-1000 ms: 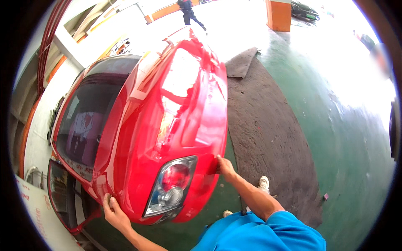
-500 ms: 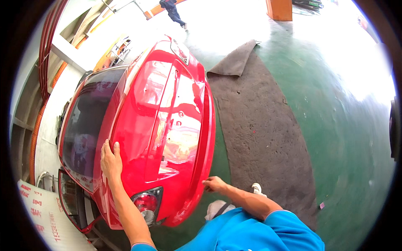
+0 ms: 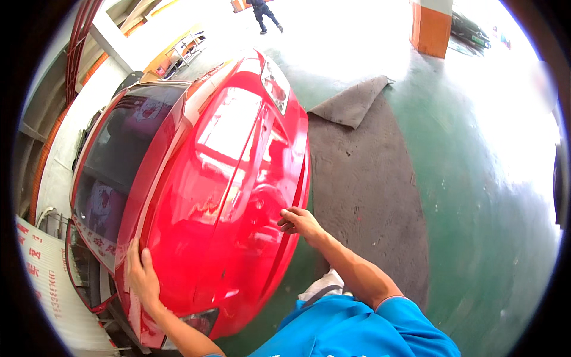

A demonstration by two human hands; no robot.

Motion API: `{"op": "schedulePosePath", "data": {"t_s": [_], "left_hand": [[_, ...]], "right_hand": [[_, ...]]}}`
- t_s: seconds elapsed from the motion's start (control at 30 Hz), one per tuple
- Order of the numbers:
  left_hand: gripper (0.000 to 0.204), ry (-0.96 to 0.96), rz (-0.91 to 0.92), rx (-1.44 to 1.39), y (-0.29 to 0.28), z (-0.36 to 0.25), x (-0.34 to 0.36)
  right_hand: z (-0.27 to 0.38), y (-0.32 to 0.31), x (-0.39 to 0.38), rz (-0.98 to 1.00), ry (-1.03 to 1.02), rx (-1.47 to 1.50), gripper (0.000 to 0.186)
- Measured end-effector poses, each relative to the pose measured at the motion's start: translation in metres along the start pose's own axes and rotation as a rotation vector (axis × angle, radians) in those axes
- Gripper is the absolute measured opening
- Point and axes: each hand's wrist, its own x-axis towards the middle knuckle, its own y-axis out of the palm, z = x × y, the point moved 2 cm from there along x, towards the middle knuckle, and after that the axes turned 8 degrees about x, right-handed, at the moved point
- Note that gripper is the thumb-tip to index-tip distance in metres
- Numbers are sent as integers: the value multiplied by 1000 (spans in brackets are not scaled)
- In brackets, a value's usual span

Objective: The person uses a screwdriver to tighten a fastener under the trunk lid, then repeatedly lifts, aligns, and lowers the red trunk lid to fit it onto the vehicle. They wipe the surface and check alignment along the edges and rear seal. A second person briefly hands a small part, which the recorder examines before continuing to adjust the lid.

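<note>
Left hand [image 3: 143,275], thumb spread, lies on glossy red metal car [image 3: 184,238]; right hand [image 3: 301,224], fingers curled, at its rear, grip unclear.

Floor [image 3: 482,238]: green, glossy, bleached by glare toward the far side and right. Floor mat [image 3: 369,172]: one, long, grey-brown, creased, far end folded back on itself. Pillar [image 3: 431,31]: one, square-edged, orange below, white above, far right. Left wall [image 3: 61,146]: white; dark red pipes [image 3: 77,50] and an orange ribbed conduit [image 3: 43,166] alongside. Panel [image 3: 56,279]: one, white, red-lettered, lower left. Metal frame [image 3: 189,50]: one, far left. Light: strong, whitish.
</note>
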Motion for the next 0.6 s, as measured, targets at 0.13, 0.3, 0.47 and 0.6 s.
{"op": "schedulePosePath", "data": {"t_s": [0.13, 0.3, 0.47, 0.6], "left_hand": [[46, -225, -61, 54, 7, 0, 3], [46, -347, -119, 44, 6, 2, 15], [43, -424, -146, 61, 16, 13, 10], [46, -509, -138, 98, 19, -5, 12]], "right_hand": [[43, -7, 51, 57, 37, -64, 41], [74, -34, 108, -25, 3, -216, 33], [86, -114, 142, -227, 29, -135, 31], [106, -155, 167, -253, 79, -123, 41]]}}
